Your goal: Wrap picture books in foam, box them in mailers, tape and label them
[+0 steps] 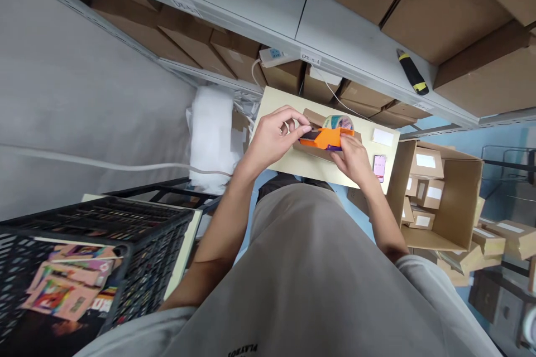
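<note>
My right hand (355,157) is closed around an orange tape dispenser (329,138), which is tilted over the table. A roll of clear tape (340,122) with a green and white printed core is mounted on it. My left hand (278,135) pinches at the dispenser's dark front end with thumb and fingertips. Whether a strip of tape lies between those fingers is too small to make out. Beneath the dispenser a brown cardboard box (312,117) lies on the cream table (282,101), largely covered by my hands and the dispenser.
A phone (379,168) and a white label (382,136) lie at the table's right. Beside it, a large open carton (463,195) holds several small boxes. Shelving (355,28) with cartons and a utility knife (412,71) rises ahead. A black crate (134,268) stands lower left; white wrap (211,134) is at left.
</note>
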`<state>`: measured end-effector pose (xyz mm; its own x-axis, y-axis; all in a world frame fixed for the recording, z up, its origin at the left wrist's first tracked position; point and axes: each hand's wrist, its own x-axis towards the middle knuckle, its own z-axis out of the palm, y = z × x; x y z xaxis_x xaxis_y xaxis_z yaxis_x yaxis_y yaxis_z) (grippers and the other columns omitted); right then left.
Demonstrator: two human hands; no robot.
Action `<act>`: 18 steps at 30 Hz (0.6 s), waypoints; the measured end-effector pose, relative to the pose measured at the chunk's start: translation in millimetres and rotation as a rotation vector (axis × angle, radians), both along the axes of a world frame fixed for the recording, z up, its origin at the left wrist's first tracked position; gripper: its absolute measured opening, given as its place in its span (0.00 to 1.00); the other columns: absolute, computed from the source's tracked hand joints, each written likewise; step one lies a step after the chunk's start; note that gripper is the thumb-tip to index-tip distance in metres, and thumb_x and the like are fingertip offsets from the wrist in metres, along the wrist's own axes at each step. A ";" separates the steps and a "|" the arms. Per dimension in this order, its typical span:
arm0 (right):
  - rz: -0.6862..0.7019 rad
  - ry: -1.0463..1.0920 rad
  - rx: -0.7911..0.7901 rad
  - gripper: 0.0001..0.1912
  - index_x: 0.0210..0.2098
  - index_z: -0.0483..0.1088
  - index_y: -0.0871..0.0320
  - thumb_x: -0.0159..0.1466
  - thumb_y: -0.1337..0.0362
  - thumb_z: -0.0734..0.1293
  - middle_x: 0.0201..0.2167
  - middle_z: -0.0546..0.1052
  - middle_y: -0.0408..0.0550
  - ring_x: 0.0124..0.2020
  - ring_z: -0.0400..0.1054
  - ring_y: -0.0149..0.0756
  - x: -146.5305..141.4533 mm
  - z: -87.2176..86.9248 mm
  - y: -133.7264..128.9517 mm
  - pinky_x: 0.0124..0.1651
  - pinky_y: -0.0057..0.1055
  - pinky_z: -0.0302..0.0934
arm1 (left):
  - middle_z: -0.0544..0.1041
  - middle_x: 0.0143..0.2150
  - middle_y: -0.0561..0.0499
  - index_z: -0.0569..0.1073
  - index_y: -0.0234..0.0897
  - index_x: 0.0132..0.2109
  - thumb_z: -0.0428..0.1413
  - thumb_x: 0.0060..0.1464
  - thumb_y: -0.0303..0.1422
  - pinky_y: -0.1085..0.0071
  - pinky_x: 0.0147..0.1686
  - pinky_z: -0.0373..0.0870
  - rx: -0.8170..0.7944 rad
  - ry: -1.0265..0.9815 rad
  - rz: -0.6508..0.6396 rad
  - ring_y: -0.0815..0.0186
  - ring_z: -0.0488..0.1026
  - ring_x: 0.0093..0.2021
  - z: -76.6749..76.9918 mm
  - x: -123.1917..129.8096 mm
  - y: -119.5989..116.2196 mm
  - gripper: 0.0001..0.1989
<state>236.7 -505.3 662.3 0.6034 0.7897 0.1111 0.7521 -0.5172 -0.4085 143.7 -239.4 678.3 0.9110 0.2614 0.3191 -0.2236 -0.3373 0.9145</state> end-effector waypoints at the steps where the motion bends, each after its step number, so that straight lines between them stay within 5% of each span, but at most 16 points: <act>1: -0.002 -0.002 -0.031 0.17 0.59 0.74 0.57 0.78 0.53 0.67 0.56 0.85 0.65 0.64 0.77 0.65 -0.4 3.4 1.6 0.69 0.65 0.71 | 0.82 0.42 0.49 0.83 0.40 0.43 0.66 0.70 0.44 0.70 0.34 0.70 0.003 -0.015 0.009 0.69 0.69 0.31 -2.4 0.8 -0.4 0.12; 10: -0.007 0.052 -0.286 0.18 0.53 0.73 0.55 0.82 0.48 0.63 0.47 0.85 0.62 0.52 0.80 0.61 -12.0 31.9 -0.7 0.56 0.52 0.74 | 0.83 0.41 0.49 0.82 0.41 0.42 0.63 0.74 0.48 0.68 0.33 0.67 0.013 -0.125 0.133 0.69 0.64 0.28 -19.8 -4.6 5.6 0.16; 18: 0.005 0.318 -0.675 0.19 0.52 0.75 0.55 0.81 0.46 0.64 0.35 0.82 0.52 0.37 0.78 0.50 13.8 75.9 5.8 0.40 0.38 0.64 | 0.79 0.34 0.53 0.82 0.40 0.40 0.66 0.69 0.45 0.70 0.32 0.65 -0.234 0.063 0.201 0.69 0.64 0.27 -76.2 2.8 -3.5 0.14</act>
<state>250.5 -499.5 738.2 0.5215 0.6274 -0.5782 0.6539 -0.7292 -0.2015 146.6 -242.9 602.2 0.8495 0.4982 0.1736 -0.1138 -0.1482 0.9824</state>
